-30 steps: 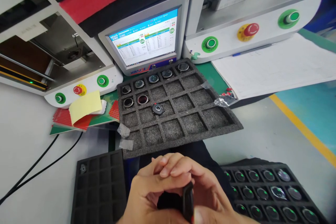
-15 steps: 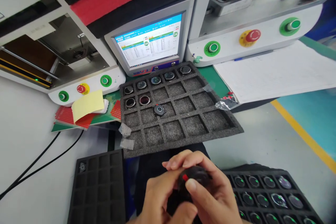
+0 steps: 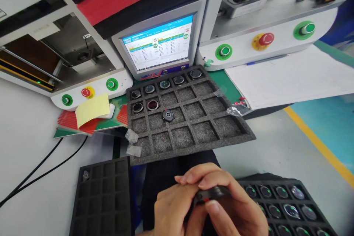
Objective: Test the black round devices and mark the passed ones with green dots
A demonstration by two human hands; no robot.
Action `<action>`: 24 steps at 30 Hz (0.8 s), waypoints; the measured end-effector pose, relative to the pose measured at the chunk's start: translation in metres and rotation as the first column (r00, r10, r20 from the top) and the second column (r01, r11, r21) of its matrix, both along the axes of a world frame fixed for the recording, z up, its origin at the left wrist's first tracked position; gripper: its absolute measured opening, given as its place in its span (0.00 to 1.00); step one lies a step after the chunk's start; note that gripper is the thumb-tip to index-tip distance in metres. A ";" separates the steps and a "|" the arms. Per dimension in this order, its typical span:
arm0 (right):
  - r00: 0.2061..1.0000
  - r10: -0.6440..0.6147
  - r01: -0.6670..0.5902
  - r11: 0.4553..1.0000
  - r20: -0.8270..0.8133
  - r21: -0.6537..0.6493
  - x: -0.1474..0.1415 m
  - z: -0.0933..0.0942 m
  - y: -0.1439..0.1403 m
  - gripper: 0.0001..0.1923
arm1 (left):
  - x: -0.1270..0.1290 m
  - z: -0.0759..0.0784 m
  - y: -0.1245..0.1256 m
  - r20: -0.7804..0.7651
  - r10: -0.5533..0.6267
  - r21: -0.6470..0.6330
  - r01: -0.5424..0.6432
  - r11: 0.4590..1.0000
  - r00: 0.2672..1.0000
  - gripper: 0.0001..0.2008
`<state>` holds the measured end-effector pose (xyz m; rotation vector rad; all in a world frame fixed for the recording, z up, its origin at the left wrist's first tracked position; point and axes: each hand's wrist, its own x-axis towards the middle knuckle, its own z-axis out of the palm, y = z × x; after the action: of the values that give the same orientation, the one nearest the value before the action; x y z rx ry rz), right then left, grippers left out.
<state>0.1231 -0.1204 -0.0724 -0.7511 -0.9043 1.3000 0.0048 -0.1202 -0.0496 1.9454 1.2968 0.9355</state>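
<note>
1. Fingers of the left hand [image 3: 173, 204] and right hand [image 3: 245, 201] are clamped around a black, rounded case with a red mark [image 3: 212, 193]; a light, even grip seems best.
2. Beyond, near them: a grey foam compartment tray [image 3: 206, 134]; I'd avoid knocking its edge.

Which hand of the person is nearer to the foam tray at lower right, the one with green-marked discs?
Right. The right hand is just left of the foam tray in the picture; the left hand is farther left.
</note>
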 end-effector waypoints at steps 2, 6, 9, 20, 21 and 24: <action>0.999 0.017 -0.016 0.999 -0.036 0.030 -0.002 -0.001 0.001 0.10 | -0.002 0.001 0.000 -0.082 -0.049 0.021 0.051 0.998 0.995 0.11; 0.995 -0.044 0.048 0.997 -0.086 0.055 -0.006 -0.004 0.005 0.08 | 0.000 -0.008 0.000 -0.112 0.006 0.149 0.010 0.989 0.994 0.13; 0.986 -0.154 0.154 0.988 -0.068 0.008 -0.010 -0.004 0.007 0.05 | 0.003 -0.014 0.003 -0.120 0.016 0.242 0.013 0.970 0.993 0.16; 0.876 -0.273 0.191 0.953 -0.397 -0.234 -0.032 -0.008 0.000 0.05 | 0.005 -0.012 0.003 -0.375 0.112 0.399 0.051 0.915 0.920 0.16; 0.879 -0.269 0.185 0.953 -0.393 -0.239 -0.032 -0.008 0.000 0.05 | 0.005 -0.012 0.004 -0.361 0.106 0.409 0.055 0.911 0.927 0.16; 0.908 -0.202 0.128 0.968 -0.367 -0.218 -0.029 -0.009 0.003 0.05 | 0.005 -0.011 0.006 -0.336 0.083 0.389 0.058 0.919 0.938 0.15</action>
<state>0.0938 -0.1174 -0.0809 -0.6683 -0.3924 1.3323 0.0095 -0.1147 -0.0606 2.5104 1.3932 0.9443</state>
